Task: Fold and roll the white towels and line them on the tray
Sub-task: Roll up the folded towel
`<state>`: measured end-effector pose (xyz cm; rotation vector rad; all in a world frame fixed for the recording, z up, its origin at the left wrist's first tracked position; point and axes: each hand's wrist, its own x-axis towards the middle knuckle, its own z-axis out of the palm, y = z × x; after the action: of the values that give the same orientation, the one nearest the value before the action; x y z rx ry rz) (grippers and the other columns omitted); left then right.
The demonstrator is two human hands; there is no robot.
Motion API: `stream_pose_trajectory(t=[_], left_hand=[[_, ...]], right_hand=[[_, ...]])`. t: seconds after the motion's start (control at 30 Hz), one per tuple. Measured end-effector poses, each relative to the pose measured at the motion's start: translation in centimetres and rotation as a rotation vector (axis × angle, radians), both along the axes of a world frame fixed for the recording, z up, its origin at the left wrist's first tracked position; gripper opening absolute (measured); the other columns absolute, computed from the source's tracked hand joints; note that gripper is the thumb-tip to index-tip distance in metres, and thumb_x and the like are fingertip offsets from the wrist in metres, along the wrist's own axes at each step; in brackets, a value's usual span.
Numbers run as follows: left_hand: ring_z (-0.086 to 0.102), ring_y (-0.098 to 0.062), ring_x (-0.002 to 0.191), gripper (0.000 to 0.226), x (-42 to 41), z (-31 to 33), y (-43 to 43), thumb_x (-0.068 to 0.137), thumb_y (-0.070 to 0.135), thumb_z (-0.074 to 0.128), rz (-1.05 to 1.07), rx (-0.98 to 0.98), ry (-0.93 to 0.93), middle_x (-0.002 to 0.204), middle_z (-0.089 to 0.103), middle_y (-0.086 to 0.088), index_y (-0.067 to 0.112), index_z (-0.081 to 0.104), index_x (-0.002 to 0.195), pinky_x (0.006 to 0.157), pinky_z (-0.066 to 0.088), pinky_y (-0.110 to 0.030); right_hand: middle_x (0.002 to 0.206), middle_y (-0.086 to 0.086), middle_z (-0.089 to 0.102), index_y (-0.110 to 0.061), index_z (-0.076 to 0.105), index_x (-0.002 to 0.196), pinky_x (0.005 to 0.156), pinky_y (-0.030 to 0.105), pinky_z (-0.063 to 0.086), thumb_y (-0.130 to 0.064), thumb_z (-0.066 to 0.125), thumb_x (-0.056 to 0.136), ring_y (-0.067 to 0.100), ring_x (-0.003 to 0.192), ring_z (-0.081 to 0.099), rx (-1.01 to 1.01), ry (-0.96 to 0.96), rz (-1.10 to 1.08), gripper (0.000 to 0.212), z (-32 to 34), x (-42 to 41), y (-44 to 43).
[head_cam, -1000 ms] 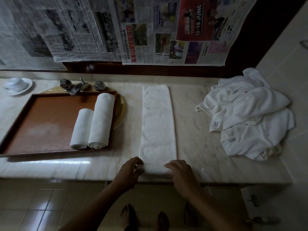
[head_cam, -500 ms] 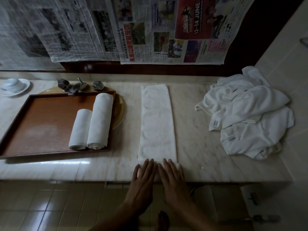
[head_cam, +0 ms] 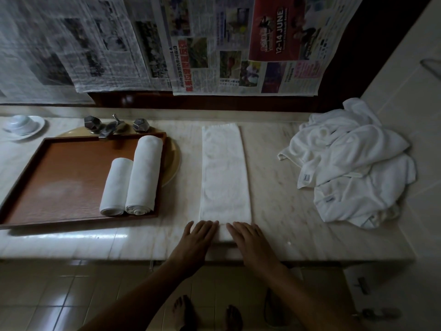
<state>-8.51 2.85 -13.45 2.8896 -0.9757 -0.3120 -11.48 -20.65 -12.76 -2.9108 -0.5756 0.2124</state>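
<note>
Your left hand (head_cam: 195,244) and right hand (head_cam: 248,244) lie side by side, palms down, on the near end of the folded towel (head_cam: 224,177), at the front edge of the worktop (head_cam: 274,187). The fingers (head_cam: 208,226) of both hands are extended and released. They press flat on the cloth and grasp nothing. The folded towel is a long narrow strip lying flat just right of the tray (head_cam: 59,139), parallel to the tray's right wall. Whether a roll has begun beneath your palms cannot be told.

Inside the tray, beside its right wall, two rolled towels lie touching: the shorter roll (head_cam: 115,187) on the left, the longer roll (head_cam: 144,175) on the right. Well to the right of the tray, beyond the strip, a pile of loose white towels (head_cam: 353,168) rests on the worktop. Just behind the tray stands a faucet (head_cam: 112,126). Behind the tray's far left corner sits a white cup (head_cam: 18,121) on a saucer (head_cam: 35,127). Newspaper sheets (head_cam: 214,44) hang on the wall above the tray.
</note>
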Motion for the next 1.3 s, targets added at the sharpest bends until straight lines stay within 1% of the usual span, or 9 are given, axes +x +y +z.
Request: stream_pose_trajectory(t=[0.2,0.4,0.63,0.8,0.9,1.0,1.07,1.17,1.3], left_hand=[[0.038,-0.018,0.145,0.065,-1.2,0.5,1.3,0.097,0.022,0.06,0.025,-0.135,0.071,0.158,0.039,-0.001,0.019,0.03,0.155,0.121,0.027,-0.041],[0.053,-0.001,0.093,0.034,-2.7,0.9,2.6,0.099,0.024,0.057,0.12,-0.415,0.211,0.127,0.049,0.016,0.028,0.048,0.132,0.082,0.039,-0.018],[0.054,-0.006,0.103,0.028,-1.7,1.1,2.4,0.1,0.026,0.063,0.378,-0.569,0.352,0.117,0.049,0.014,0.027,0.063,0.128,0.077,0.045,-0.01],[0.059,-0.007,0.096,0.028,-1.0,2.5,1.3,0.103,0.03,0.058,0.514,-0.617,0.446,0.119,0.053,0.005,0.024,0.064,0.129,0.067,0.047,-0.01],[0.059,-0.006,0.096,0.026,-0.4,3.0,1.4,0.101,0.032,0.06,0.541,-0.612,0.448,0.112,0.057,0.004,0.024,0.069,0.124,0.072,0.041,-0.013],[0.061,-0.015,0.098,0.024,-0.4,3.2,0.8,0.1,0.032,0.059,0.617,-0.625,0.46,0.109,0.06,0.002,0.022,0.071,0.119,0.073,0.042,-0.019],[0.059,-0.017,0.1,0.033,-1.2,3.2,0.1,0.101,0.038,0.052,0.648,-0.527,0.215,0.115,0.061,0.0,0.018,0.065,0.123,0.076,0.043,-0.024],[0.059,-0.028,0.118,0.049,-3.6,2.0,-1.4,0.093,0.035,0.048,0.359,-0.296,-0.132,0.133,0.06,-0.008,0.016,0.051,0.138,0.095,0.05,-0.042],[0.028,-0.034,0.152,0.089,-5.2,-0.5,-3.1,0.077,0.013,0.067,0.161,-0.144,-0.107,0.163,0.034,-0.016,0.009,0.029,0.157,0.121,0.02,-0.051]], right_hand=[[0.152,0.004,0.048,-0.019,0.041,0.154,0.115,0.035,0.038,-0.013,0.065,0.096,0.023,0.139,0.047,0.165,0.063,-0.025,0.062,0.9,-1.1,-0.9],[0.136,-0.008,0.049,-0.025,0.059,0.139,0.102,0.02,0.043,-0.028,0.065,0.098,0.01,0.122,0.052,0.411,0.227,-0.129,0.042,0.8,-1.8,-2.2],[0.12,-0.017,0.058,-0.035,0.062,0.128,0.102,0.037,0.038,-0.04,0.054,0.102,0.009,0.113,0.049,0.385,0.212,-0.274,0.027,1.7,-0.7,-2.3],[0.108,-0.008,0.066,-0.031,0.071,0.109,0.079,0.041,0.048,-0.036,0.052,0.094,0.023,0.1,0.06,0.309,-0.081,-0.352,0.024,0.3,-1.4,-0.8],[0.123,0.001,0.065,-0.022,0.069,0.123,0.091,0.044,0.052,-0.008,0.068,0.082,0.027,0.114,0.06,0.223,-0.188,-0.268,0.043,-0.6,-3.1,1.3],[0.14,0.01,0.061,-0.015,0.064,0.137,0.109,0.052,0.039,-0.011,0.051,0.093,0.033,0.13,0.056,0.179,-0.275,-0.232,0.046,-2.0,-4.6,2.5],[0.148,0.011,0.055,-0.013,0.059,0.143,0.113,0.056,0.031,-0.014,0.042,0.096,0.035,0.139,0.049,0.171,-0.25,-0.226,0.049,-2.5,-4.6,2.5],[0.158,0.012,0.043,-0.011,0.048,0.151,0.119,0.053,0.021,-0.012,0.037,0.096,0.034,0.148,0.035,0.179,-0.239,-0.161,0.056,-2.8,-4.4,1.9],[0.162,0.012,0.037,-0.011,0.041,0.155,0.119,0.053,0.018,-0.014,0.038,0.091,0.034,0.151,0.031,0.126,-0.209,-0.095,0.064,-2.6,-3.3,1.3]])
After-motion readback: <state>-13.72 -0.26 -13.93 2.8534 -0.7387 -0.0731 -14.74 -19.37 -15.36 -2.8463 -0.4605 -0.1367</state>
